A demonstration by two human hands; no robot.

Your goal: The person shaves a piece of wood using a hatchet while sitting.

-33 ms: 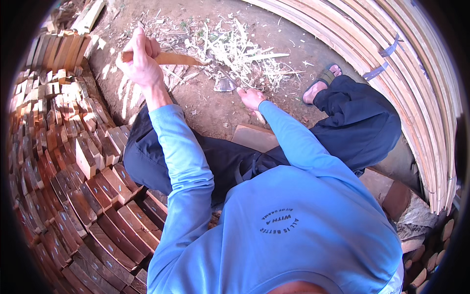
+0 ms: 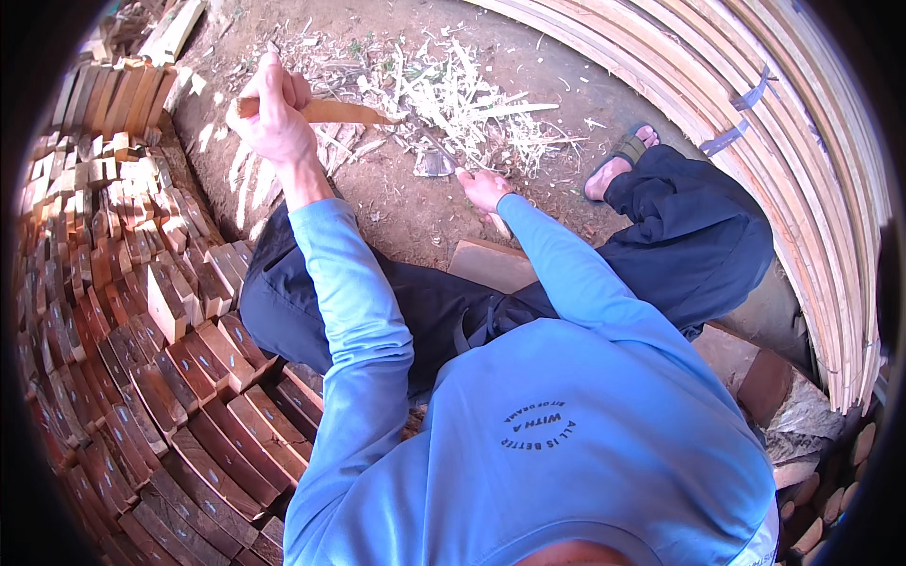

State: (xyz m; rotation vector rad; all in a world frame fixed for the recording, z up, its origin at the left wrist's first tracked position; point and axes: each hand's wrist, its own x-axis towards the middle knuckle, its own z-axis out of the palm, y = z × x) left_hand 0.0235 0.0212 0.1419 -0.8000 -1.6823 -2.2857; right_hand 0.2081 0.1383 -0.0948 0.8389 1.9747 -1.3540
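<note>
My left hand (image 2: 283, 127) is closed round the thick end of a tapered, orange-brown piece of wood (image 2: 342, 112), held out at the upper left. The narrow end of that wood points right, over pale shavings on the ground. Lower and to the right, my right hand (image 2: 486, 191) grips a knife whose thin, dark blade (image 2: 435, 144) slants up and left toward the tip of the wood. Whether blade and wood touch I cannot tell. Fingers hide most of the knife's handle.
Pale wood shavings (image 2: 462, 108) litter the dirt floor. Stacked short wooden blocks (image 2: 203, 363) crowd my left side. Long, pale wooden strips (image 2: 802, 160) run along the right. A flat wooden block (image 2: 492, 265) lies between my legs, and my sandalled foot (image 2: 618, 165) rests at the right.
</note>
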